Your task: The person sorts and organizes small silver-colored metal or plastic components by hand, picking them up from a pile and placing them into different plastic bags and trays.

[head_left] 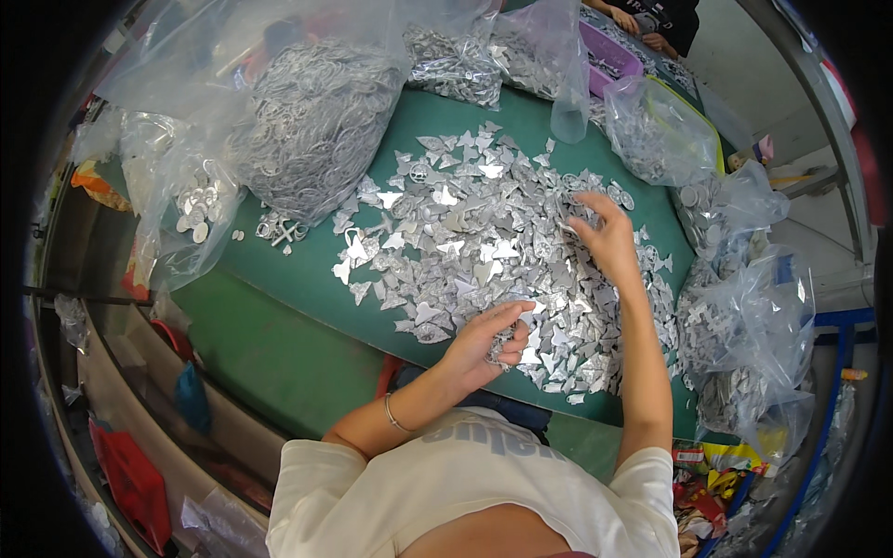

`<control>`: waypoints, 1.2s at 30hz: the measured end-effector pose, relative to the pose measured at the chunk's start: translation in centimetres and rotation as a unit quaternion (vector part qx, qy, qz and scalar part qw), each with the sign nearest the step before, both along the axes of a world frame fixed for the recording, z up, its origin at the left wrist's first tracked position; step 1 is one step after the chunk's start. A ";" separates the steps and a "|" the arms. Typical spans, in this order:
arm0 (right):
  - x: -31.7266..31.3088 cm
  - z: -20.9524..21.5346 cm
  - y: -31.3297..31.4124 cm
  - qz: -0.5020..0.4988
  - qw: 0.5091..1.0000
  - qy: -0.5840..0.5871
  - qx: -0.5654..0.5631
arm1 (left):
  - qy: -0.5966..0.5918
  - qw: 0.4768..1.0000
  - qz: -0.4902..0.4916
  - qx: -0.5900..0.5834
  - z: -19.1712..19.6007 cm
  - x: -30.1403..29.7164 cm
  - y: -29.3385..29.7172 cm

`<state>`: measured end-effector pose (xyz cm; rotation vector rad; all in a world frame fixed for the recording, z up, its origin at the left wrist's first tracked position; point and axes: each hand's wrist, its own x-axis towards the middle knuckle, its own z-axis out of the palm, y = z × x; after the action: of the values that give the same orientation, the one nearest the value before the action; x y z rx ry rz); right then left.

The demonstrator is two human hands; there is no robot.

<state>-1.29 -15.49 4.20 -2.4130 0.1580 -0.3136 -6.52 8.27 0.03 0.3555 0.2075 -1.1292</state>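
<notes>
At frame centre, on the green table point(279, 270): heap of silver metal pieces point(484, 232). Left hand point(488, 339) at its lower edge, fingers curled shut on a few pieces. Right hand point(609, 237) flat on the heap, fingers slightly spread.

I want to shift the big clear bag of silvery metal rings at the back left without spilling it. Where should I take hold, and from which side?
Grip the bag by its loose, crumpled plastic top, coming from above and the left. The rings sag toward the green table and some lie loose at its lower edge, so the mouth may face there; gather it first.
</notes>
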 end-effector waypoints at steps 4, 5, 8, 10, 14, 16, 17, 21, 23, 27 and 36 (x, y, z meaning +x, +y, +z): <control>3.9 -1.8 -4.9 0.046 0.983 0.076 -0.159 | -0.002 1.000 -0.012 -0.025 0.9 0.7 -1.5; 4.4 -2.0 -5.5 0.066 0.978 0.094 -0.171 | -0.032 0.999 -0.011 0.007 1.6 1.1 -2.2; 5.0 -2.0 -5.0 0.106 0.963 0.069 -0.237 | -0.082 0.995 0.010 0.060 2.2 3.0 -4.2; 5.3 -1.6 -4.4 0.103 0.952 0.047 -0.284 | -0.090 0.992 0.041 0.083 2.7 4.8 -6.1; 5.2 -3.1 -5.3 0.044 0.950 -0.047 -0.305 | -0.110 0.991 0.060 0.048 2.8 7.4 -8.1; 4.8 -2.9 -5.5 -0.037 0.967 -0.100 -0.232 | -0.109 0.991 0.064 0.042 2.1 7.9 -8.3; 4.6 -2.8 -5.4 -0.081 0.973 -0.118 -0.179 | -0.118 0.991 0.065 0.016 1.3 8.1 -8.1; 2.0 -0.7 -2.5 -0.080 0.985 -0.155 -0.003 | -0.095 0.992 0.078 0.033 2.0 7.9 -7.8; -0.3 0.2 -0.3 0.047 0.985 -0.138 -0.089 | -0.036 0.996 0.076 0.007 2.8 8.2 -7.8; -0.4 1.8 0.4 0.152 0.982 -0.107 -0.044 | -0.064 0.994 0.083 -0.031 0.1 8.5 -7.8; 3.1 -2.7 -7.4 -0.066 0.973 0.008 -0.219 | -0.039 0.996 0.032 -0.077 0.4 8.7 -7.6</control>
<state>1.84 -22.94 1.53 -2.8491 0.2809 -0.4271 2.20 0.66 0.48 0.2524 0.0620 -1.0593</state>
